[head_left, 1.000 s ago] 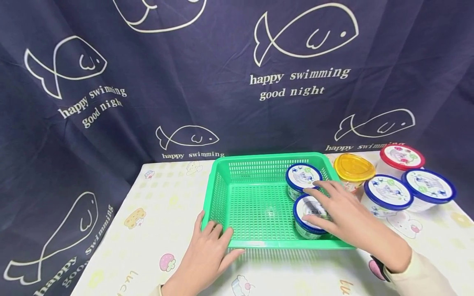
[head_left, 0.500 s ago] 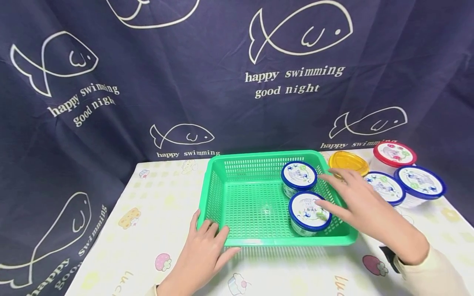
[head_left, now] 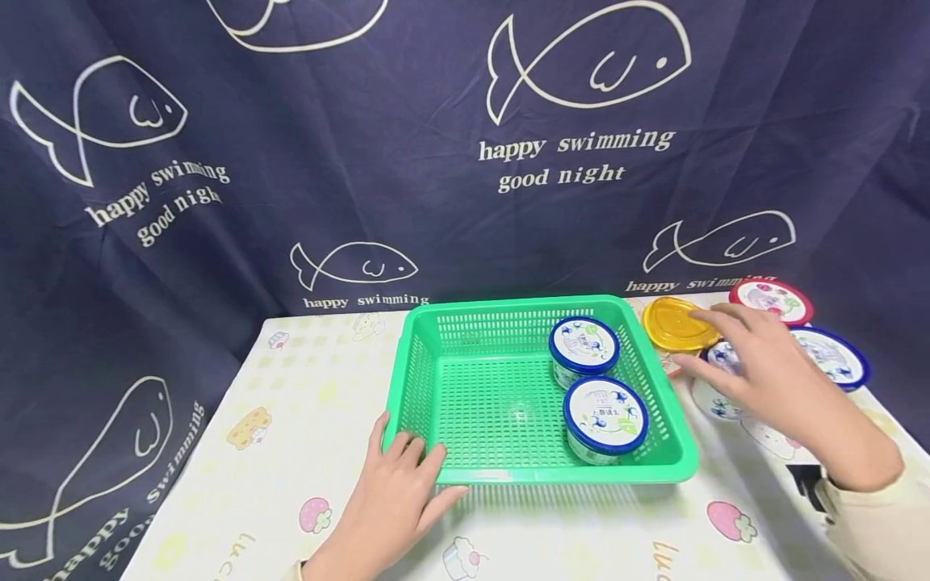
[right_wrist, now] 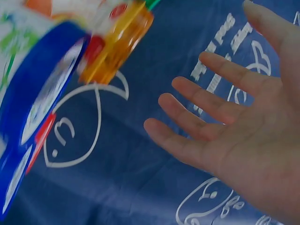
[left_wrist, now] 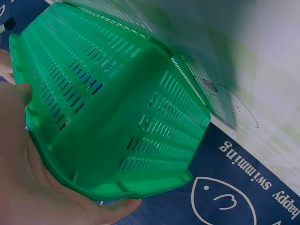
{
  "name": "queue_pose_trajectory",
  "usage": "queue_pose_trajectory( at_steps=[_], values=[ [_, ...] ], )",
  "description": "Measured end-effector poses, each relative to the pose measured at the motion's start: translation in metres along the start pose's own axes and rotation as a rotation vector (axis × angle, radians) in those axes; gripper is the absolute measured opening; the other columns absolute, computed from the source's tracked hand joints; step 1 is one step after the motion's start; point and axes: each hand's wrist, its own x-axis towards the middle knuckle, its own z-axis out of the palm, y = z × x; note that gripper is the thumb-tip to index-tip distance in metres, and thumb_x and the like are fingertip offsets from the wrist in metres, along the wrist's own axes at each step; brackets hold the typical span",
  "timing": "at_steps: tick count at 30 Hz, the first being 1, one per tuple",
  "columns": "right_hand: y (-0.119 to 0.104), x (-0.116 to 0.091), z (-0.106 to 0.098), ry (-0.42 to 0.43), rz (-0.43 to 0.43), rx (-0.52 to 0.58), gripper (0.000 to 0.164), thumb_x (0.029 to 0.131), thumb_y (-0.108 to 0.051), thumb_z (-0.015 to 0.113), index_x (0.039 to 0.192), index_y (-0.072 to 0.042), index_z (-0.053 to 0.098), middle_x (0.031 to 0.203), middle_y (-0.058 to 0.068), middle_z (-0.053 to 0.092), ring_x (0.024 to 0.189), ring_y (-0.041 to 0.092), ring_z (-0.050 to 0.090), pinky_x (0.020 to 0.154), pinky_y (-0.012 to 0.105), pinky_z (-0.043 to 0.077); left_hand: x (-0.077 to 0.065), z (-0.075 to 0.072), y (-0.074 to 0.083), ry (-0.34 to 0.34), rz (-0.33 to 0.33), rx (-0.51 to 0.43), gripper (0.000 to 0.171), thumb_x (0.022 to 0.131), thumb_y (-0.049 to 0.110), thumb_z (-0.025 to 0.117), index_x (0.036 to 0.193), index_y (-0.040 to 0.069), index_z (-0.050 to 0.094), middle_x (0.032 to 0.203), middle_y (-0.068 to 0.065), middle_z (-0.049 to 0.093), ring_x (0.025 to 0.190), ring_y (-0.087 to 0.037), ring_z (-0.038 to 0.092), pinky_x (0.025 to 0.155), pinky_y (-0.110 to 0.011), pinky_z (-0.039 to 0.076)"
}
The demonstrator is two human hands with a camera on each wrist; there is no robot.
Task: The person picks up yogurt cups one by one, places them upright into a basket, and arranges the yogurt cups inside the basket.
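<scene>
Left hand [head_left: 388, 504] curled over the near left corner of the green basket [head_left: 508, 474] on the tabletop [head_left: 279, 476]; right hand [head_left: 781, 375] spread in the air near the yellow-lidded tub [head_left: 670, 324], partly hiding the loose blue tub [head_left: 715, 397]. Inside, toward the basket's right side, two blue-lidded tubs [head_left: 605, 415]; beyond the right hand, a red-lidded tub [head_left: 776, 299].

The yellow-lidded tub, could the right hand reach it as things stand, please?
Probably yes: the right hand is open and empty, close to the yellow-lidded tub, and nothing seems to stand between them.
</scene>
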Motion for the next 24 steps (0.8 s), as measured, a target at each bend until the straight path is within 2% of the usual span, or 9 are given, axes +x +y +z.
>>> queue_pose_trajectory(
  at_steps=[4, 9, 24],
  values=[
    [0.016, -0.003, -0.01, 0.059, 0.023, -0.007, 0.061, 0.081, -0.026, 0.081, 0.126, 0.008, 0.057, 0.127, 0.033, 0.053, 0.117, 0.056, 0.041, 0.107, 0.068, 0.027, 0.0, -0.001, 0.0, 0.002, 0.004, 0.007, 0.042, 0.09, 0.056, 0.062, 0.082, 0.016, 0.052, 0.072, 0.002, 0.051, 0.09, -0.026, 0.059, 0.106, -0.068, 0.027],
    [0.028, -0.006, -0.021, 0.09, 0.084, -0.011, 0.058, 0.083, -0.025, 0.079, 0.127, 0.006, 0.056, 0.131, 0.036, 0.05, 0.115, 0.061, 0.037, 0.106, 0.07, 0.024, 0.001, -0.002, -0.001, 0.01, 0.011, 0.005, 0.042, 0.091, 0.056, 0.061, 0.083, 0.015, 0.053, 0.072, 0.001, 0.051, 0.089, -0.025, 0.059, 0.106, -0.068, 0.027],
    [0.051, -0.011, -0.031, 0.002, 0.244, -0.069, 0.068, 0.091, -0.037, 0.07, 0.135, 0.01, 0.047, 0.129, 0.044, 0.041, 0.118, 0.065, 0.03, 0.107, 0.074, 0.018, 0.0, -0.001, 0.001, 0.022, 0.009, 0.0, 0.044, 0.092, 0.057, 0.058, 0.082, 0.014, 0.052, 0.072, 0.0, 0.052, 0.089, -0.026, 0.059, 0.105, -0.068, 0.027]
  ],
)
